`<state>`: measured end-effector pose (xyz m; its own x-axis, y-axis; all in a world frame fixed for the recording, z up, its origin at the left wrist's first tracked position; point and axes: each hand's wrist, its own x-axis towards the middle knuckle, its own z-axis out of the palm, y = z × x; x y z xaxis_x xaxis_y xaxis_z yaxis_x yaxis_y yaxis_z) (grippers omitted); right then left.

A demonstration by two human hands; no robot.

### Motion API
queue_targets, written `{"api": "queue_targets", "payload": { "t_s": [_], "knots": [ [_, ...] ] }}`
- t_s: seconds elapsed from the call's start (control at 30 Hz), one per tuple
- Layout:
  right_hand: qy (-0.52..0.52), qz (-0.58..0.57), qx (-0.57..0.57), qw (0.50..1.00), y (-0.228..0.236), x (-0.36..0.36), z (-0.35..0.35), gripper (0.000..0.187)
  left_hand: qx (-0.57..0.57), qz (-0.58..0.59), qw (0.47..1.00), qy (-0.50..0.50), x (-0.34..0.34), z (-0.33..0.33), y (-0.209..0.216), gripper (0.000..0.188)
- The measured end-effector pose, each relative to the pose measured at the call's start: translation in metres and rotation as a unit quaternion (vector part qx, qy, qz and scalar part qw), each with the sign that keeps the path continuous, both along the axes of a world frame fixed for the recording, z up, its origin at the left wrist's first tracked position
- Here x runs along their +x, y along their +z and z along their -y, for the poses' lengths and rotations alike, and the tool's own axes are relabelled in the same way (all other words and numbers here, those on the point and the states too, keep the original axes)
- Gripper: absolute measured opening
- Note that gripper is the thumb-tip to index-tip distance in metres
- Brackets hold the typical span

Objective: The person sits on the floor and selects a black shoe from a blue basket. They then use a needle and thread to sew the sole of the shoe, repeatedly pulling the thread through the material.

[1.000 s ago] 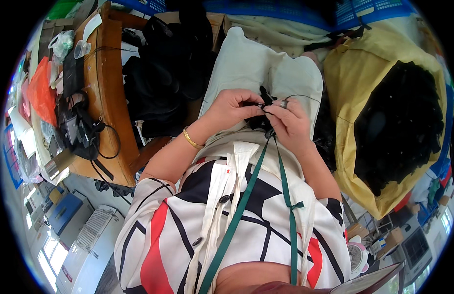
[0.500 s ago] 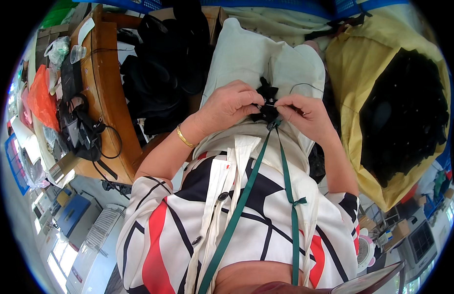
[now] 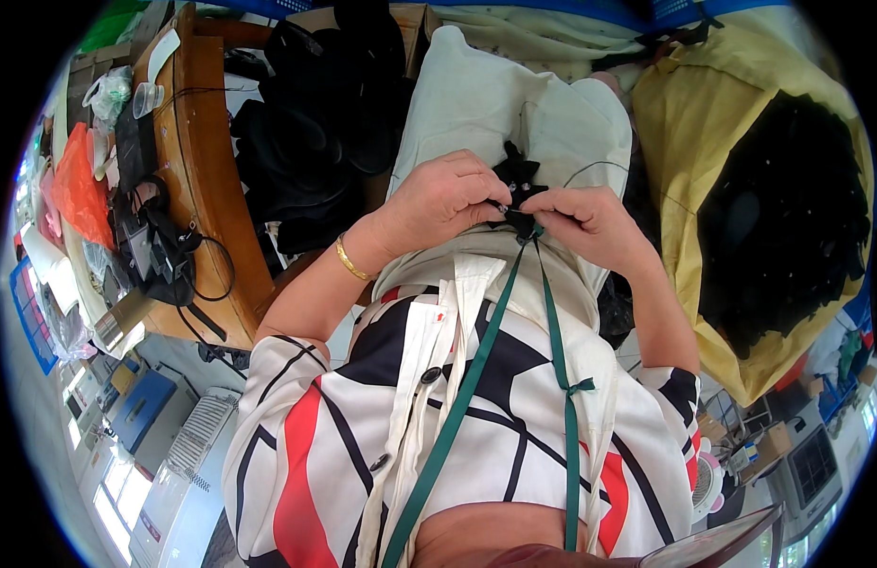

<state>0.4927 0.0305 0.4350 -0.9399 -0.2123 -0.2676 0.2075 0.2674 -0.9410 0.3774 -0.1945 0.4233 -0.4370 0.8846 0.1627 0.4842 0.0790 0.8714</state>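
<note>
On my lap, over white cloth (image 3: 457,95), lies a small black fabric piece (image 3: 516,168) with pointed edges and some shiny clear beads. My left hand (image 3: 453,197) pinches its left edge between thumb and fingers. From the other side my right hand (image 3: 585,222) comes close, thumb and forefinger closed on a thin needle, whose shaft shows faintly between the hands. A dark thread (image 3: 598,166) arcs above my right hand. Below the fabric piece, a dark green ribbon (image 3: 467,383) hangs down from my neck in two strands, meeting in a small dark end near my fingers.
To the right stands a yellow bag (image 3: 680,123) filled with black pieces (image 3: 775,218). On the left is a wooden table (image 3: 197,170) with a black strapped bag (image 3: 154,251) and an orange plastic bag (image 3: 83,189). Black items (image 3: 306,133) are heaped beside my lap.
My right hand has turned slightly and sits a little lower, its fingers flatter over the fabric piece. The needle shows less than before. My left hand keeps its pinch.
</note>
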Motion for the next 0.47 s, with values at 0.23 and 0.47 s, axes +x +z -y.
{"api": "queue_targets", "payload": {
  "t_s": [0.23,0.47],
  "knots": [
    [0.003,0.004,-0.045,0.999,-0.01,0.003,0.006,0.012,0.022,0.034,0.999,0.002,0.005,0.002,-0.005,0.023],
    [-0.002,0.038,-0.075,0.996,-0.015,0.01,0.016,0.009,0.004,0.095,0.995,-0.01,0.011,0.008,-0.006,0.023]
  ]
}}
